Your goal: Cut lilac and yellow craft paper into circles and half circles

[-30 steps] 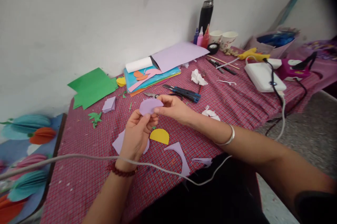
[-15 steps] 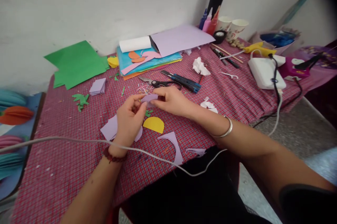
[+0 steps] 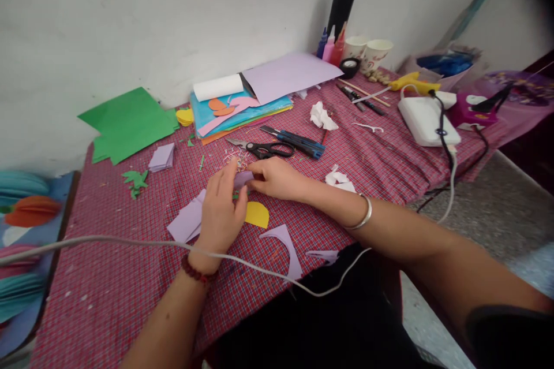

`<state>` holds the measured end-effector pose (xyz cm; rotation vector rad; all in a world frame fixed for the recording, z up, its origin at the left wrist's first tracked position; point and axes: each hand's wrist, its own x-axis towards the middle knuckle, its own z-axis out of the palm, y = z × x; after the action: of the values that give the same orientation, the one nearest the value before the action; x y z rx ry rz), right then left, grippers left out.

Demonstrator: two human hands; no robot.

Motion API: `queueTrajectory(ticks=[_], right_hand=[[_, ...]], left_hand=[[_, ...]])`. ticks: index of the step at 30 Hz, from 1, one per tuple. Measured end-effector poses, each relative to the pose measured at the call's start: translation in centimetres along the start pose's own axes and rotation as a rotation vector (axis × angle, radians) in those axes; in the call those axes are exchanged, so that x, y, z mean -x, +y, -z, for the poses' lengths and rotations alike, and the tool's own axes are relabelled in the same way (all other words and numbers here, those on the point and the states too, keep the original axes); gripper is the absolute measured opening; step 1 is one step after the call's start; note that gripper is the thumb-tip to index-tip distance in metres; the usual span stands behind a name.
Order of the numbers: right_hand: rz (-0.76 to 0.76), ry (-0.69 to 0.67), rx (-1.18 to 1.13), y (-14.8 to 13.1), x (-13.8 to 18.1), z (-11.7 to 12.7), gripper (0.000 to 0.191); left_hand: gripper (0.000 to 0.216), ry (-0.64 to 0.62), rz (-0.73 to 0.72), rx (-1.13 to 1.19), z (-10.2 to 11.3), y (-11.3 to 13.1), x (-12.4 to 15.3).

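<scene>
A small piece of lilac paper (image 3: pixel 243 179) is pinched between the fingertips of my right hand (image 3: pixel 277 177). Around its left side is my left hand (image 3: pixel 221 204), fingers stretched out and thumb apart; whether it touches the paper I cannot tell. Just below lies a yellow paper half-circle (image 3: pixel 257 215), partly behind my left thumb. Lilac paper sheets (image 3: pixel 186 222) rest by my left wrist, partly covered by the hand. Beyond my fingers are black-handled scissors (image 3: pixel 264 149) and a blue utility knife (image 3: pixel 300 142).
Green sheets (image 3: pixel 130 126) and a lilac stack (image 3: pixel 161 157) lie on the left. Coloured paper, glue bottles (image 3: pixel 336 52), paper cups (image 3: pixel 375 56) and a yellow glue gun (image 3: pixel 409 82) stand further back. A white cable (image 3: pixel 259 268) crosses before my forearms. Lilac offcuts (image 3: pixel 285 248) lie near the edge.
My left hand's fingers have straightened and let go of their pinch on the lilac paper. My right hand keeps hold of it. The view has shifted slightly.
</scene>
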<state>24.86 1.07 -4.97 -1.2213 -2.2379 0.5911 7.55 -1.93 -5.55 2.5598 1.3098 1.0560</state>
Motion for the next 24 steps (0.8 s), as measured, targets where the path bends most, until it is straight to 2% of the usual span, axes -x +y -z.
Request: queueTrajectory(ticks=[2,4,8,12,21,24], right_hand=[[-0.005,-0.005,-0.016,-0.1,0.0,0.1,0.013],[-0.001,-0.003,-0.037,-0.1,0.0,0.2,0.012],[-0.006,0.002,-0.052,-0.3,0.1,0.2,0.014],[-0.024,0.002,-0.064,-0.3,0.1,0.2,0.012],[0.003,0.075,-0.112,0.0,0.1,-0.2,0.013],[-0.034,0.081,-0.33,0.2,-0.2,-0.6,0.01]], left_hand=[[0.068,0.046,0.06,0.037,0.0,-0.1,0.1],[0.067,0.041,0.097,0.032,-0.2,-0.2,0.3],[0.059,-0.081,0.126,0.002,-0.7,-0.1,0.6],[0.064,-0.13,0.111,0.034,-1.1,0.0,0.7],[0.067,-0.075,0.115,0.158,-1.3,-0.1,0.7],[0.071,-0.039,0.157,0.278,-1.1,0.3,0.6]])
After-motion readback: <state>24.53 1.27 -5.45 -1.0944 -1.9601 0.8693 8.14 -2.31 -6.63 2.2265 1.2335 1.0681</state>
